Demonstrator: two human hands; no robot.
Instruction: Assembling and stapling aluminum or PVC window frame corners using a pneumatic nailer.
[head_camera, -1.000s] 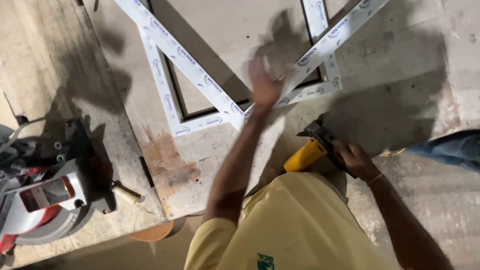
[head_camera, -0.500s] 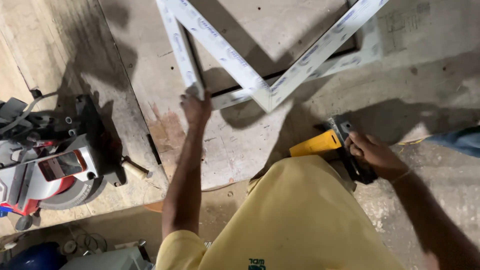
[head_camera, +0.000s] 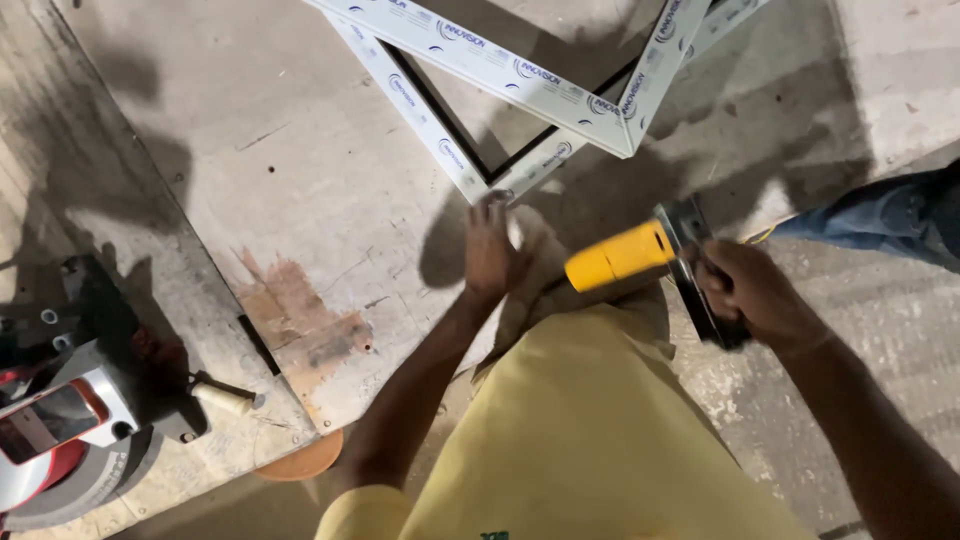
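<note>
left hand (head_camera: 492, 252) moved to frame (head_camera: 470, 170) corner, blurred, right hand (head_camera: 748, 292) gripping half-hidden drill (head_camera: 640, 252)

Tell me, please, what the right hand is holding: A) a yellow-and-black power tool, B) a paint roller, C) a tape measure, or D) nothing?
A: the right hand grips the black handle of a yellow-and-black power tool, while the left hand rests at the lower corner of the white frame.
</note>
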